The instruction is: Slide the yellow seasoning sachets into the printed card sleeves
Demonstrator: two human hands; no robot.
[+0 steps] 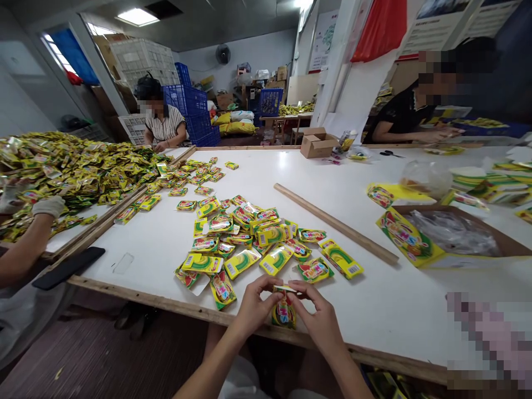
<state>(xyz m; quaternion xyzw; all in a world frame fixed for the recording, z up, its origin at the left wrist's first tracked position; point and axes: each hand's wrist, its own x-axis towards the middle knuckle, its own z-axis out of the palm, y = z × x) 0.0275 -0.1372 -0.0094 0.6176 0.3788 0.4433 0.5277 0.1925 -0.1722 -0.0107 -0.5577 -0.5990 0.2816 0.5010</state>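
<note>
At the table's front edge, my left hand (258,303) and my right hand (316,315) both pinch the top end of a small yellow-green printed packet (284,313). Its colourful lettered face is turned toward me, and my fingertips partly cover its upper edge. Just beyond my hands lies a loose heap of similar packets (243,260), some showing a barcode side and others the lettered side. One packet (341,258) rests at the heap's right side, close to my right hand.
A wooden strip (332,221) lies across the white table (399,310). To the right stands an open printed box (409,241) with clear plastic inside. Past a wooden divider on the left is a large packet pile (83,166), where a co-worker's gloved hand (49,206) rests. Scissors (392,154) lie at the back.
</note>
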